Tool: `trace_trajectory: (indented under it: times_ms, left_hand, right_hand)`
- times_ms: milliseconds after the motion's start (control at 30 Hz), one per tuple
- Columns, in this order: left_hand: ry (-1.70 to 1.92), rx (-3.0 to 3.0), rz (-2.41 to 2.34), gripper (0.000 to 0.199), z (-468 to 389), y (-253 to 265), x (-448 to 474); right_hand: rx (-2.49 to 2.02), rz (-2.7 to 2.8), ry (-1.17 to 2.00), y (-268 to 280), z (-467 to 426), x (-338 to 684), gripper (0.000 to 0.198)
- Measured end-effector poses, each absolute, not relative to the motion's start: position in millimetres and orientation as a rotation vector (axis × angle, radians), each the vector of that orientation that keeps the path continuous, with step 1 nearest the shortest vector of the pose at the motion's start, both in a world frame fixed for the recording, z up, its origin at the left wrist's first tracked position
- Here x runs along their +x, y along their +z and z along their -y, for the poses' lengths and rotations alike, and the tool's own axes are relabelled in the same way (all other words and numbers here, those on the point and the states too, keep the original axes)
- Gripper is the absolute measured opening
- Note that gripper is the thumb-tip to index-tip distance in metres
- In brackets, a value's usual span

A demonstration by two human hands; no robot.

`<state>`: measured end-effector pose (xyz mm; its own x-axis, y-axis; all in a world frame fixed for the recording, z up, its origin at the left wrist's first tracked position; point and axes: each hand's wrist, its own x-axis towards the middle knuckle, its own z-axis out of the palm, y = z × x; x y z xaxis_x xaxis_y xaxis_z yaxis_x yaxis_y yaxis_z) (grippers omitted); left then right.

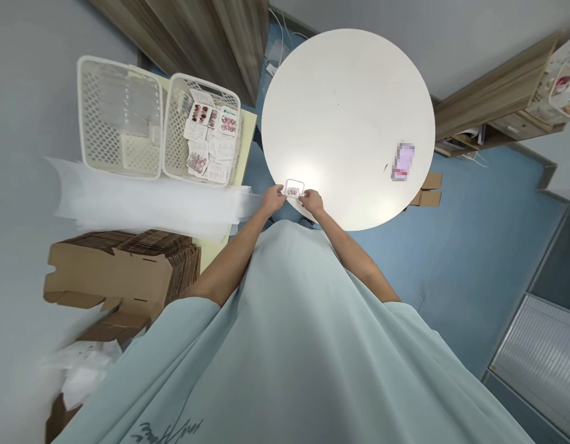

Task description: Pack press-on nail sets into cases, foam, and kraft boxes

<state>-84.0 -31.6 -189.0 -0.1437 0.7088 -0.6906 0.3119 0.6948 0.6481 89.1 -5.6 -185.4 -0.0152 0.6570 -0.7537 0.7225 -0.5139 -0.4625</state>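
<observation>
Between my two hands, over the near edge of the round white table [344, 111], is a small clear plastic box [294, 188] with pinkish press-on nails visible inside. My left hand [274, 198] pinches its left side. At the box's lower right corner, my right hand [311, 201] has its fingers closed on the edge. Off to the left, a white basket [168, 139] holds several packs of press-on nails [201, 114] and white cards.
Another white basket [81, 117] with clear plastic boxes stands farther left. Below lie white packing sheets [146, 200] and a stack of folded cardboard boxes [113, 271]. A blurred purple item [403, 161] rests on the table's right side. Wooden cabinets [497, 86] stand at right.
</observation>
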Motion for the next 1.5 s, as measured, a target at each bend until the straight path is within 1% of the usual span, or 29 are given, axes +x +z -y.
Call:
trace_trajectory:
  times_ms: [67,100,233,300,400,633,800,900,1033,1100,1233,1367,1500]
  left_hand:
    - [0.519,0.774,-1.686,0.057,45.6,-179.1,-95.4]
    - [0.576,0.751,-1.656,0.056,54.6,-173.3,-102.8]
    - [0.759,0.663,-1.656,0.048,98.2,-146.8,-138.6]
    - [0.826,0.606,-1.722,0.044,120.0,-134.4,-157.7]
    - [0.913,0.497,-1.815,0.042,148.4,-120.1,-184.4]
    - [1.167,0.294,-1.948,0.038,196.1,-107.1,-232.0]
    - [1.272,0.247,-2.025,0.035,225.2,-112.2,-253.1]
    - [1.333,0.220,-2.029,0.035,239.1,-116.1,-259.0]
    - [1.409,0.216,-2.024,0.037,249.7,-116.3,-261.6]
    - [1.424,0.218,-2.028,0.038,252.0,-115.0,-262.1]
    - [1.429,0.204,-2.018,0.038,253.5,-113.4,-263.0]
    - [1.443,0.187,-2.004,0.038,254.1,-114.2,-261.1]
    - [1.443,0.181,-2.004,0.039,255.2,-114.8,-255.6]
  right_hand:
    - [2.173,-1.626,-1.511,-174.5,8.9,87.2,0.031]
    - [2.153,-1.693,-1.491,-168.0,10.9,85.4,0.032]
    - [1.970,-1.976,-1.460,-140.0,20.0,68.7,0.032]
    - [1.830,-2.069,-1.479,-127.8,24.7,52.4,0.033]
    - [1.576,-2.199,-1.468,-115.6,31.7,16.3,0.032]
    - [0.948,-2.421,-1.225,-118.4,49.6,-107.9,0.032]
    - [0.670,-2.460,-0.893,-132.6,63.8,-196.3,0.041]
    - [0.602,-2.458,-0.709,-144.8,71.3,-231.8,0.042]
    - [0.595,-2.441,-0.569,-166.1,80.4,-249.8,0.035]
    - [0.587,-2.429,-0.534,-176.3,84.3,-248.7,0.033]
    - [0.530,-2.394,-0.486,-189.2,90.0,-240.0,0.037]
    - [0.487,-2.379,-0.459,-190.8,93.7,-236.4,0.038]
    - [0.555,-2.471,-0.449,-189.2,95.5,-238.0,0.037]
